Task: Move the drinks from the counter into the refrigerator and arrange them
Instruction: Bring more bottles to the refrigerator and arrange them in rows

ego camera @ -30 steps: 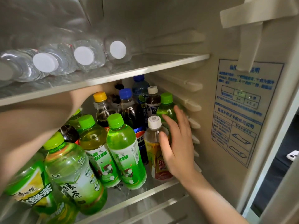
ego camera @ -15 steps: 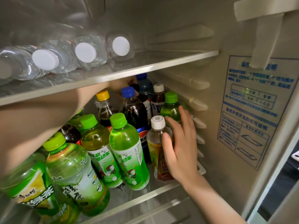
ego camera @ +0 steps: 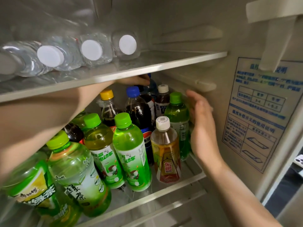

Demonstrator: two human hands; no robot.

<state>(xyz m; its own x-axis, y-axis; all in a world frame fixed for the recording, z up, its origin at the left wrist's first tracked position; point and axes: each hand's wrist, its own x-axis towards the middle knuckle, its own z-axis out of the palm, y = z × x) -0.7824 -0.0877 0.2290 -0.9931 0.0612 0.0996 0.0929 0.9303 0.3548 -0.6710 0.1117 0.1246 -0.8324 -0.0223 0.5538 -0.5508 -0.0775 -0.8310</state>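
- The left hand point(ego camera: 133, 81) reaches deep under the upper shelf point(ego camera: 164, 65). The shelf edge covers most of it, so whether its fingers grip anything cannot be told. They appear to rest on the top of a back-row bottle point(ego camera: 151, 87) with a blue cap.
- The right hand point(ego camera: 202, 126) is blurred. Its fingers are straight and together, and the palm lies flat against the right side of a green bottle point(ego camera: 177, 117), between it and the fridge wall point(ego camera: 218, 122).
- The drinks stand crowded on the lower shelf point(ego camera: 170, 190). A cola bottle point(ego camera: 139, 112) stands mid-row and an amber bottle point(ego camera: 165, 151) with a white cap stands at the front right.
- The green-tea bottles at the far left are cut off by the frame, and the left forearm hides several bottles behind it.
- Water bottles point(ego camera: 96, 49) lie on their sides on the upper shelf, caps outward. The leftmost one is cut off.
- The blue print on the wall sticker point(ego camera: 255, 112) is too soft to read.
- Half a second ago the right hand covered the amber bottle's side. It has since shifted back and to the right, and the amber bottle's label is now in full view.
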